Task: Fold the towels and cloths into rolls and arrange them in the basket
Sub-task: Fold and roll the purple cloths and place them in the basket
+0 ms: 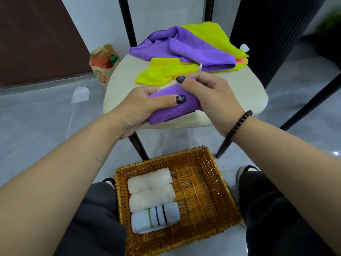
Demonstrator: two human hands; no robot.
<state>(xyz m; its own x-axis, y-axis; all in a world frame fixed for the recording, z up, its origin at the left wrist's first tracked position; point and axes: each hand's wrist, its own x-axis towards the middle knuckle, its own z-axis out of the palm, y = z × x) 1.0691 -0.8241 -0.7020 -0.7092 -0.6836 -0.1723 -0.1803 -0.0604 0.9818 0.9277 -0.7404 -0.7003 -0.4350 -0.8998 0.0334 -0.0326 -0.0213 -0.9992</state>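
A rolled purple cloth (171, 109) lies between both hands above the front of a cream chair seat (238, 95). My left hand (140, 106) grips its left end with the thumb across the top. My right hand (210, 95) holds its right end, fingers curled over it. Behind them on the seat lie a loose purple cloth (184, 47) and yellow cloths (166, 71), with an orange one peeking out at the right. On the floor below stands a wicker basket (201, 193) holding two cream rolls (150, 189) and a white striped roll (155, 218) along its left side.
Black chair legs (138, 145) stand just behind the basket. A brown paper bag (103, 63) and a scrap of white paper (81, 93) sit on the grey floor to the left. My knees in dark trousers flank the basket. The basket's right half is bare wicker.
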